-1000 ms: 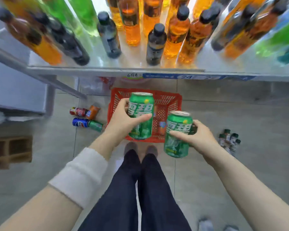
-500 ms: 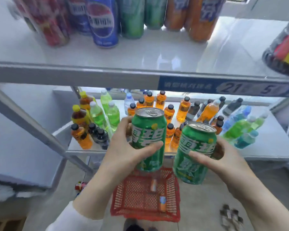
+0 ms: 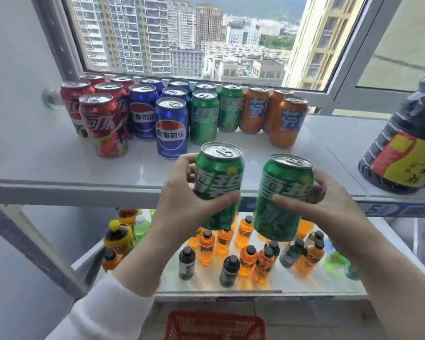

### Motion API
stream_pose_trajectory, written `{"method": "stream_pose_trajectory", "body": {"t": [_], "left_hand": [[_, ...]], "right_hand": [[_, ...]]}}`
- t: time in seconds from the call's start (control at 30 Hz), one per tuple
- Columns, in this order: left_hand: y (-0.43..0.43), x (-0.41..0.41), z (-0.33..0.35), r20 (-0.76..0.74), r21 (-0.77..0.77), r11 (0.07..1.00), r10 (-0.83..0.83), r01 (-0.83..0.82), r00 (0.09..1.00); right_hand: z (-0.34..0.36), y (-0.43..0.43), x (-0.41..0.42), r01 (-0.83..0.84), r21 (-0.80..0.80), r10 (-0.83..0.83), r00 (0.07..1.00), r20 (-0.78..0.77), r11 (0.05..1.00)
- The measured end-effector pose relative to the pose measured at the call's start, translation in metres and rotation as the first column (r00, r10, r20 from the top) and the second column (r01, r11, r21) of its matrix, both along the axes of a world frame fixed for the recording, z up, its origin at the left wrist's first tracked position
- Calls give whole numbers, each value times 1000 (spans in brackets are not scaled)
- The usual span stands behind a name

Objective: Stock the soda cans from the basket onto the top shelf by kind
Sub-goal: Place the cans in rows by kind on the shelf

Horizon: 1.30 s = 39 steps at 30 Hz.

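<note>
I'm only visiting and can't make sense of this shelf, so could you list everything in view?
red cans: five, red, top shelf, far left.
blue cans: five, blue, right of the red.
shelved green cans: three, green, right of the blue.
orange cans: three, orange, right of the green.
held green cans: two, green, before the shelf's front edge.
top shelf: one, white, under the window.
large bottle: one, dark, red-yellow label, top shelf's right end.
small bottles: many, mostly orange, lower shelf.
basket: one, red, floor below.
window: one, pale frame, behind the cans.
left hand: one, grips the left held can.
right hand: one, grips the right held can.
</note>
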<state>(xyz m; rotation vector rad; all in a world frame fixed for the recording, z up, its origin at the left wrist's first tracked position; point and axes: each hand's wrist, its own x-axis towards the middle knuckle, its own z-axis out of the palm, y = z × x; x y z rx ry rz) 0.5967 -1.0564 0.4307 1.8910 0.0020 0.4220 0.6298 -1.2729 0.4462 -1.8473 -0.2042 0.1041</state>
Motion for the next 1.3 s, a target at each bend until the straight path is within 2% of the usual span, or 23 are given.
{"method": "stream_pose_trajectory", "body": {"t": [0.23,0.67,0.93,1.3], "left_hand": [[8,51,13,66,91,991,95,-101,993],[7,114,4,55,127,969,206,-211,977],[7,118,3,40,128,968,213,-217,976],[9,122,3,25,126,979,161,-163,987]], "right_hand": [[30,22,74,-29,-16,31,993,111,999],[13,56,191,-123,-22,125,989,73,992],[6,77,224,-160,61,155,985,80,985],[-1,79,233,-153,29,147,977,157,988]]}}
